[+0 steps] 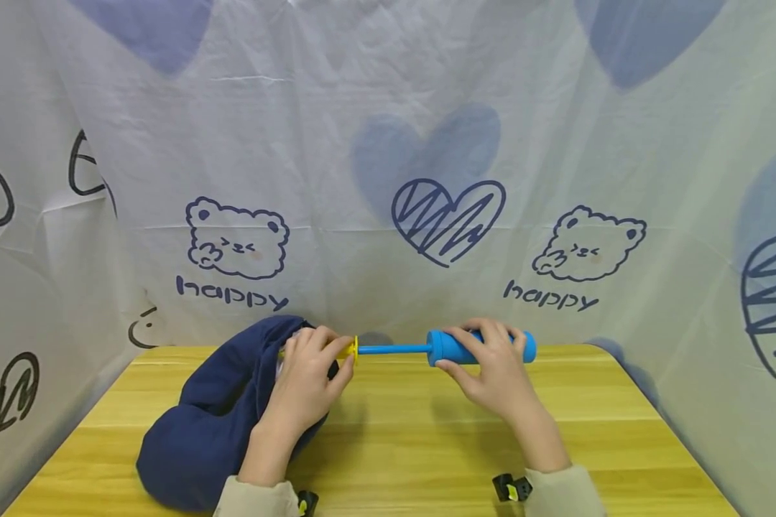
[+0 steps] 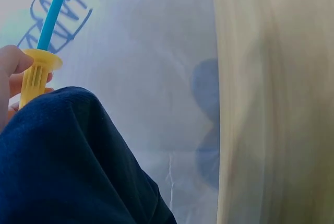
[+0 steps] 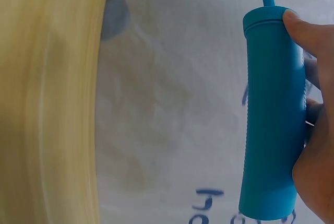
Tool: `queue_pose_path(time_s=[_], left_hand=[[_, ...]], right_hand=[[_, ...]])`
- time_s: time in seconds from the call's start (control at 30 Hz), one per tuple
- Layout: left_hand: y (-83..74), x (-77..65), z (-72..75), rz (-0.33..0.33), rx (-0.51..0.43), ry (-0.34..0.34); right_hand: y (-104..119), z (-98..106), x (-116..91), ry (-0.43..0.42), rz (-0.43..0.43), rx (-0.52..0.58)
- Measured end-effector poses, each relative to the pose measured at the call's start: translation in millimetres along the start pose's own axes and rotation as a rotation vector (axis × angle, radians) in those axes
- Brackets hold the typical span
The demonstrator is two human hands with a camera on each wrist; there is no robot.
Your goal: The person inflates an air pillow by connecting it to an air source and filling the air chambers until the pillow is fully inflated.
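Note:
A hand pump spans both hands, lying level above the far part of the table in the head view. My right hand (image 1: 491,362) grips its blue barrel (image 3: 274,114), thumb near the collar where a thin blue rod (image 1: 393,350) comes out. At the rod's other end is a yellow ribbed, flanged piece (image 2: 39,75), which my left hand (image 1: 310,370) pinches between thumb and fingers. Below and left of that hand is a navy U-shaped neck pillow (image 1: 200,438); its upper end bunches around the yellow piece. A bit of whitish material shows by the left hand; the fabric and fingers hide the yellow piece's far end.
The wood-grain table (image 1: 401,445) lies under the hands. A pale cloth backdrop (image 1: 336,158) printed with hearts and bears hangs along its back and sides. Small black devices (image 1: 512,488) sit by the cuffs of both sleeves (image 1: 565,492).

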State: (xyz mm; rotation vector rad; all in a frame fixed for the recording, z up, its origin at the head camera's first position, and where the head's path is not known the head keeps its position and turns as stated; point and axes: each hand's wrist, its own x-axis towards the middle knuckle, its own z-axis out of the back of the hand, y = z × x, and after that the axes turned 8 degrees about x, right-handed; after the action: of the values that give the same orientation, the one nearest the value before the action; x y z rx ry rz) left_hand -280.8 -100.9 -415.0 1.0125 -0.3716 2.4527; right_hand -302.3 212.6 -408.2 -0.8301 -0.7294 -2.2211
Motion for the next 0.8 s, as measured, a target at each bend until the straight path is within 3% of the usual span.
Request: queue_pose_path(time_s=[0.37,0.8], left_hand=[[-21.9,1.8,-10.6,-0.021,0.017,0.054],[-43.4,2.9,-18.4,-0.035,0.018,0.054]], right_hand=[[20.4,-20.0,4.0,0.01,0.012,-0.006],[36.0,-37.3,4.9,-0.039,0.079,-0.013]])
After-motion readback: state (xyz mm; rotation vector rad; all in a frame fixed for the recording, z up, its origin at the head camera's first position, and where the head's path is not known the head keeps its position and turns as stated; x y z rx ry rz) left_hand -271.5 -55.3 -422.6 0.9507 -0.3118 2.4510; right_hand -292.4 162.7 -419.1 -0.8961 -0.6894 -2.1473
